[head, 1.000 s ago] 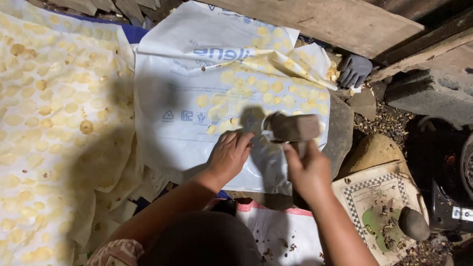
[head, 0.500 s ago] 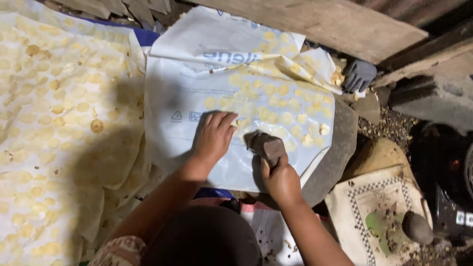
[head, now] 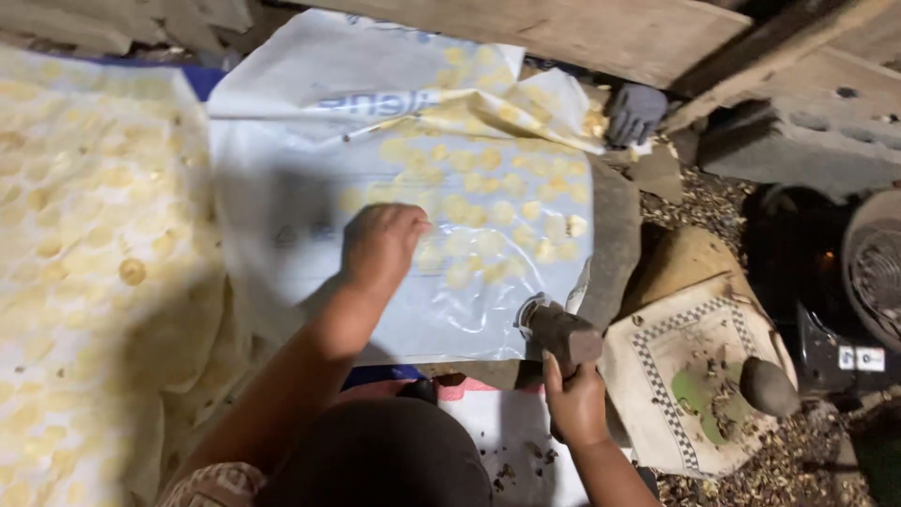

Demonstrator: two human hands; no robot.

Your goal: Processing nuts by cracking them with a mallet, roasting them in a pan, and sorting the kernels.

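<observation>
My left hand (head: 380, 246) lies palm down on a clear plastic sheet (head: 282, 188) spread over a flat grey stone slab (head: 618, 239). Many flattened pale yellow discs (head: 488, 211) show under the plastic, just right of that hand. My right hand (head: 574, 406) grips the handle of a heavy mallet (head: 561, 333). Its blocky head sits at the sheet's lower right edge, beside the slab. A dark rounded shape (head: 375, 460) fills the bottom of the view between my arms.
A wide cloth (head: 84, 263) covered with yellow discs lies at left. A grey glove (head: 636, 113) and wooden planks (head: 601, 33) are at the top. At right lies a checker-edged cloth (head: 676, 347) with a dark stone (head: 768, 385), then a black round appliance (head: 873, 282).
The mallet came down from above the sheet's middle to its lower right edge, with my right hand drawing back toward me. My left hand stayed flat on the plastic.
</observation>
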